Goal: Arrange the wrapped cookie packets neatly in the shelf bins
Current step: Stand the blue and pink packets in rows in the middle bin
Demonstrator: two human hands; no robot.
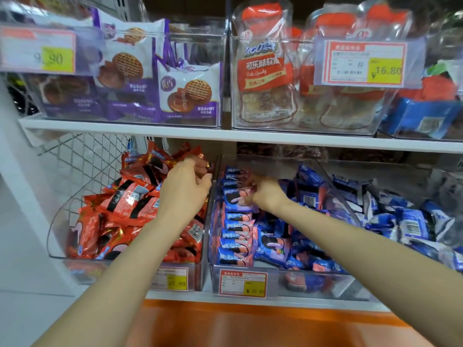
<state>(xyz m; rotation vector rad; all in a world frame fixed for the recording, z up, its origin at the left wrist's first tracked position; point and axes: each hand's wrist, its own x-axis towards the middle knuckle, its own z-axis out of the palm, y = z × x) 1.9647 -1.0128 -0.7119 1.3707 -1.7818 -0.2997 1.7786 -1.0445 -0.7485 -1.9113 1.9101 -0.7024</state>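
- Reaching left hand [186, 187], fingers curled, apparently gripping a red cookie packet [203, 163] over red-packet bin [59, 221].
- Right hand [263, 194] pinches blue cookie packet [234, 198] in blue-packet bin [300, 281].

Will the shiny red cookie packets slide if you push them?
Probably: the red cookie packets are glossy and loosely heaped, so they'd likely slip. They look small and puffy, so probably light.
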